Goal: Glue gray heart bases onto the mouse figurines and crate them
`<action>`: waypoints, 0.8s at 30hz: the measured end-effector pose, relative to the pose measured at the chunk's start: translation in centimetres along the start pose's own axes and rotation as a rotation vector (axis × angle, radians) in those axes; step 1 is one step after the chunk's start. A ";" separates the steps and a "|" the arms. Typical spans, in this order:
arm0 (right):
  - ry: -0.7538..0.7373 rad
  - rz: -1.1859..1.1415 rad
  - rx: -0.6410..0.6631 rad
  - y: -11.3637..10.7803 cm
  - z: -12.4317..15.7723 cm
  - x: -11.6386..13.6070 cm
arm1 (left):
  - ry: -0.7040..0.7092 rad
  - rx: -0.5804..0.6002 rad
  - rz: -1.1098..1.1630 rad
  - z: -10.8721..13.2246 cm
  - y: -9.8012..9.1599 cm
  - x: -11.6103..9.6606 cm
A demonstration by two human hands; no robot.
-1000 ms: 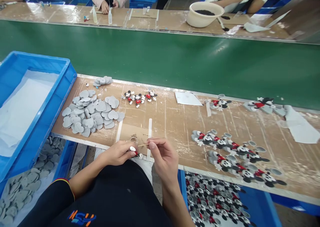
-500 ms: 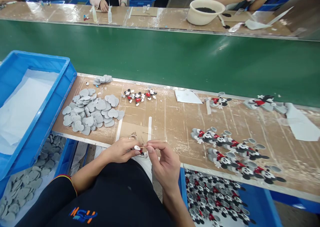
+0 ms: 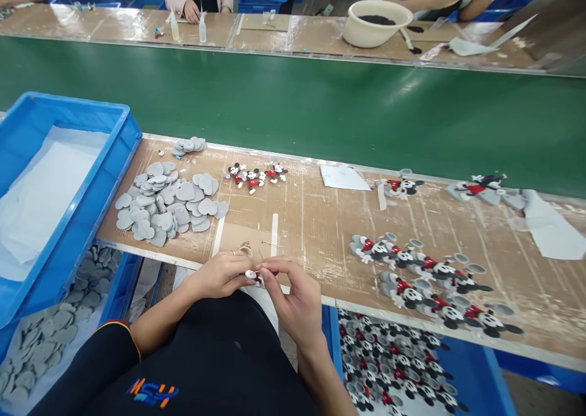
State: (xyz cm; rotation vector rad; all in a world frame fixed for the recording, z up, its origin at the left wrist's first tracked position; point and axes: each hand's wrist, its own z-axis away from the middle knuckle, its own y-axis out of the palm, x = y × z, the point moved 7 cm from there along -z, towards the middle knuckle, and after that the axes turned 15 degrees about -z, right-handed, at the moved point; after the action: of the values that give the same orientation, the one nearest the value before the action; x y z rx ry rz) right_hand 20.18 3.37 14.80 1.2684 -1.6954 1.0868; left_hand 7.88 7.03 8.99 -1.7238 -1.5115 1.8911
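My left hand (image 3: 225, 273) is closed on a small mouse figurine (image 3: 251, 274); a white part and a bit of red show, and my fingers hide the rest. Pinched between thumb and fingertips of my right hand (image 3: 295, 294) is a thin stick (image 3: 259, 271), its tip at the figurine. I cannot tell whether the tip touches it. Just beyond my hands lie a small ring-shaped item (image 3: 246, 249) and another thin stick (image 3: 271, 243) on the cardboard. Further back, three mouse figurines (image 3: 253, 179) lie beside a heap of grey hearts (image 3: 171, 202).
Rows of mouse figurines with grey bases (image 3: 425, 263) lie to the right. Below them sits a blue crate of figurines (image 3: 497, 379). A blue tray (image 3: 123, 132) stands at left, above more grey pieces (image 3: 50, 336). Beyond the green belt (image 3: 293, 98), other people sit by a bowl (image 3: 352, 34).
My right hand has shifted a little to the left, bringing the stick closer in to the figurine. My left hand has hardly moved.
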 end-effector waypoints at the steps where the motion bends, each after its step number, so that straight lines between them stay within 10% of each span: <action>1: -0.015 0.014 0.004 0.0 0.0 0.1 | 0.011 -0.004 -0.007 0.0 -0.1 0.0; 19: -0.079 -0.052 0.079 0.6 0.2 -0.3 | -0.036 0.004 0.051 0.5 0.1 1.0; 24: 0.066 -0.127 -0.175 -1.5 1.2 -5.5 | -0.109 -0.041 0.140 1.1 -0.5 2.3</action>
State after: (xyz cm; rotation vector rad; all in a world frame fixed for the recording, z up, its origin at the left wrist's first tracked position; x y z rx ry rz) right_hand 22.86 3.89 9.66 1.1982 -1.6008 0.8767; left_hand 6.01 8.25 7.73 -1.8159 -1.5125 2.0678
